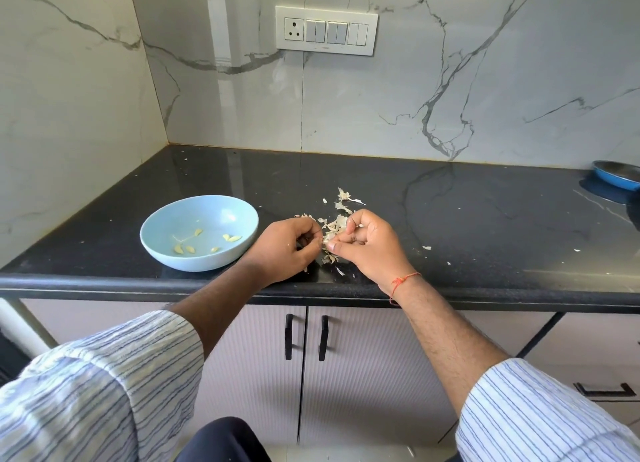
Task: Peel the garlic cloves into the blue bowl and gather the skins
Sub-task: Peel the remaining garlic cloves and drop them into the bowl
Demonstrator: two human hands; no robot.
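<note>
A light blue bowl (199, 231) stands on the black counter at the left and holds several peeled garlic cloves (207, 243). Just right of it, my left hand (289, 247) and my right hand (369, 245) meet with curled fingers. Between their fingertips they pinch a small garlic piece (327, 242) with pale skin on it. A loose heap of garlic skins (337, 219) lies on the counter behind and under the hands. More flakes are scattered toward the back and right.
The black counter (450, 219) ends in a rounded front edge, with cabinet doors below. A blue pan (618, 174) sits at the far right by the marble wall. A switch panel (325, 30) hangs on the back wall.
</note>
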